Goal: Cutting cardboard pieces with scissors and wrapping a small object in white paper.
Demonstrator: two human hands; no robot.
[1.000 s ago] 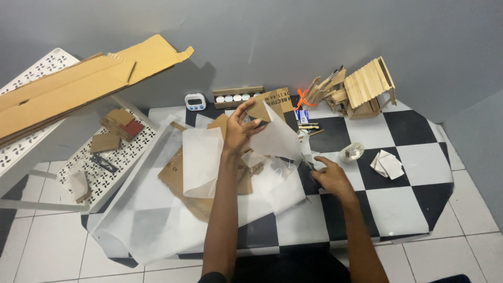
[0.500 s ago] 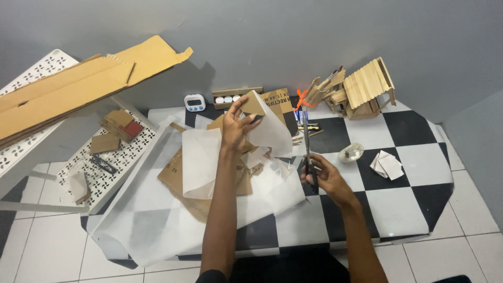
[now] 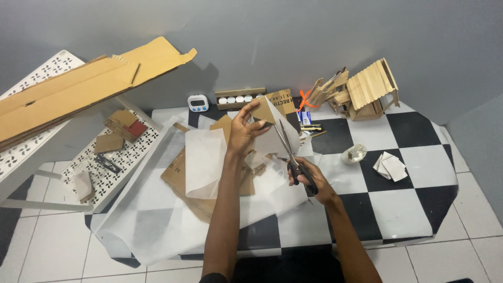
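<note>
Below, checkered table [image 3: 414, 157], grey wall [image 3: 293, 36]

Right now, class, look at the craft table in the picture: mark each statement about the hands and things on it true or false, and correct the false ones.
1. The right hand holds scissors. True.
2. The left hand holds a cardboard piece up. True.
3. The scissor blades are closed flat on the table. False: they are raised, pointing at the held piece.
4. The stick house stands by the wall. True.
5. The timer is red. False: it is white.
</note>
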